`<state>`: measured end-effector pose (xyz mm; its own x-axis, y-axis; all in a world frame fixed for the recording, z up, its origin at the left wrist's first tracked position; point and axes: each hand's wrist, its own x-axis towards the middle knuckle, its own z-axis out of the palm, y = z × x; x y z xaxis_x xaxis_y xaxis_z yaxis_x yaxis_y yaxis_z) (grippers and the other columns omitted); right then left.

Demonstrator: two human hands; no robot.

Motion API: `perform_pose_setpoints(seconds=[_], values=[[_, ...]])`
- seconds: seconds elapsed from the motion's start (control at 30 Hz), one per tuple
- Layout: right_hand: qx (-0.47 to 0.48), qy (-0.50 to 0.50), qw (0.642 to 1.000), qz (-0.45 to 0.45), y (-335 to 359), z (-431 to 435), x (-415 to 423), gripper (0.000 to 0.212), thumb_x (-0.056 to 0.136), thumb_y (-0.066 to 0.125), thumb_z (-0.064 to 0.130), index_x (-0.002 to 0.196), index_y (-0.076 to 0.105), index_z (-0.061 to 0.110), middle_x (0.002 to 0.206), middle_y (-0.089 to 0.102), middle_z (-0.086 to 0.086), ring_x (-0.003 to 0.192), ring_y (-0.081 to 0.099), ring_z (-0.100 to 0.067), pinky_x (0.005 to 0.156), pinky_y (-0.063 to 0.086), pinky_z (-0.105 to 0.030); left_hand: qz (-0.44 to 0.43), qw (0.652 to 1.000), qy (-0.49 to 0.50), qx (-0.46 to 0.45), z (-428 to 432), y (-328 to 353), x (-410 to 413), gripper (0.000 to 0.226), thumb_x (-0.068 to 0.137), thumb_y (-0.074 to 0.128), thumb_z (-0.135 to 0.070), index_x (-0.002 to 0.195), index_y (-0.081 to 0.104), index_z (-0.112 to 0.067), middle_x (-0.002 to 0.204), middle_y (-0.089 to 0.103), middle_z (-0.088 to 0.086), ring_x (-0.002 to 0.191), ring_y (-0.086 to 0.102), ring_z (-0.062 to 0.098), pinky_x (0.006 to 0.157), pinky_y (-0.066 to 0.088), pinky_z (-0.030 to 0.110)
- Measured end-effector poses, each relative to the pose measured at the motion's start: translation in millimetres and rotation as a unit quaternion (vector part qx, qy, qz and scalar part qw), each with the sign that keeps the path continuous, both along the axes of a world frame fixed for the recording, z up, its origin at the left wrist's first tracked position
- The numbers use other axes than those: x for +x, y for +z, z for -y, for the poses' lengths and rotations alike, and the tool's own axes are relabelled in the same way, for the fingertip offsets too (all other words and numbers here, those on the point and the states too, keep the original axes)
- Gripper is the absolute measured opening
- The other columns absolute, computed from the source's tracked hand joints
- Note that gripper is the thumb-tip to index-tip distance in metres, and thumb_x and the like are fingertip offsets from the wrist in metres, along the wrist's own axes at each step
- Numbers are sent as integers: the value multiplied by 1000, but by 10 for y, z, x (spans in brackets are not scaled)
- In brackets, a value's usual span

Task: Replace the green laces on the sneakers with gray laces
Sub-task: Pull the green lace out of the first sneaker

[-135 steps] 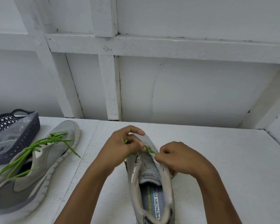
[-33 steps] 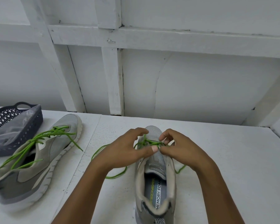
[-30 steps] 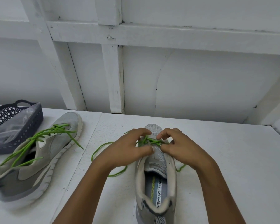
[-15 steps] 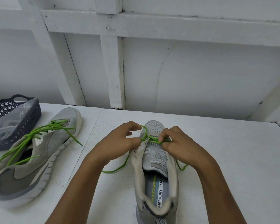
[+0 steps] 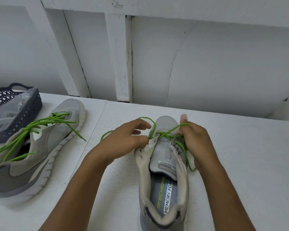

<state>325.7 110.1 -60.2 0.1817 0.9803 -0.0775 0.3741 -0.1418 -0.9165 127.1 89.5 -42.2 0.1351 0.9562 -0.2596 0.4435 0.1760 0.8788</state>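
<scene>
A white bench (image 5: 240,155) with a rough painted top filled the lower half of the frame and met a white panelled wall (image 5: 207,64) at its far edge. A seam (image 5: 97,124) ran across the top from the upper middle toward the lower left. At lower centre stood a gray sneaker (image 5: 163,189), toe toward the wall, with its green lace (image 5: 172,129) trailing onto the bench on both sides. At the left stood a second sneaker (image 5: 40,155), its loose green laces (image 5: 40,122) spilling over it. A dark openwork basket (image 5: 32,110) sat at the far left edge, just beside that sneaker, holding clear plastic (image 5: 5,114).
</scene>
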Motion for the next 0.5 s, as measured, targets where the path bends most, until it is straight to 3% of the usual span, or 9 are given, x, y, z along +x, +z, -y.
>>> perform_pose_setpoints(seconds=[0.07, 0.17, 0.23, 0.27, 0.3, 0.37, 0.43, 0.5], values=[[-72, -24, 990, -119, 9, -48, 66, 61, 103, 38, 50, 79, 65, 1, 96, 72, -10, 73, 53, -18, 67, 41, -33, 8, 1000, -2, -4, -2, -10, 17, 52, 58, 55, -32, 109, 64, -40, 121, 59, -20, 117, 53, -4, 92, 48, 24], [-97, -15, 982, -161, -19, -79, 101, 62, 100, 32, 62, 75, 67, 17, 79, 69, 1, 66, 50, -13, 62, 37, -29, 14, 1000, -2, -8, 2, -14, 27, 51, 59, 54, -30, 107, 64, -40, 120, 60, -20, 116, 53, -4, 95, 49, 28], [-78, -2, 983, -168, -19, -66, 113, 48, 101, 43, 53, 78, 69, 21, 75, 67, 7, 64, 49, -11, 61, 37, -27, 16, 1000, -5, -8, 0, -10, 25, 50, 59, 54, -30, 107, 65, -39, 118, 61, -21, 116, 53, -4, 94, 50, 28], [-62, 10, 984, -169, -4, -48, 129, 34, 101, 51, 39, 79, 70, 21, 76, 66, 8, 65, 50, -10, 61, 38, -25, 18, 1000, -6, -9, 0, -9, 20, 51, 59, 53, -29, 108, 65, -38, 118, 61, -20, 116, 53, -4, 94, 50, 28], [-44, 29, 986, -158, 24, -27, 156, 22, 98, 57, 23, 81, 71, 22, 77, 66, 9, 67, 52, -9, 60, 40, -22, 19, 1000, -7, -8, -2, -7, 18, 51, 59, 53, -29, 108, 65, -37, 118, 61, -20, 117, 53, -3, 94, 50, 29], [-7, 83, 991, -103, 100, 20, 214, 21, 89, 63, 5, 87, 71, 24, 80, 66, 12, 69, 55, -2, 60, 43, -15, 18, 1000, -8, -4, -3, -6, 10, 51, 60, 52, -28, 109, 65, -37, 119, 61, -19, 116, 53, -4, 95, 50, 30], [29, 132, 990, -37, 191, 75, 252, 29, 83, 65, 3, 94, 70, 29, 88, 65, 19, 77, 56, 3, 65, 42, -8, 19, 1000, -8, -1, 1, -6, 9, 51, 60, 52, -28, 109, 65, -37, 119, 61, -19, 115, 53, -4, 95, 50, 29], [63, 175, 982, 38, 271, 125, 254, 31, 76, 69, 16, 99, 68, 37, 105, 63, 23, 100, 54, 4, 76, 41, -10, 23, 1000, -10, 1, 5, 2, 26, 51, 60, 51, -27, 108, 65, -37, 118, 62, -19, 114, 53, -5, 91, 50, 25]])
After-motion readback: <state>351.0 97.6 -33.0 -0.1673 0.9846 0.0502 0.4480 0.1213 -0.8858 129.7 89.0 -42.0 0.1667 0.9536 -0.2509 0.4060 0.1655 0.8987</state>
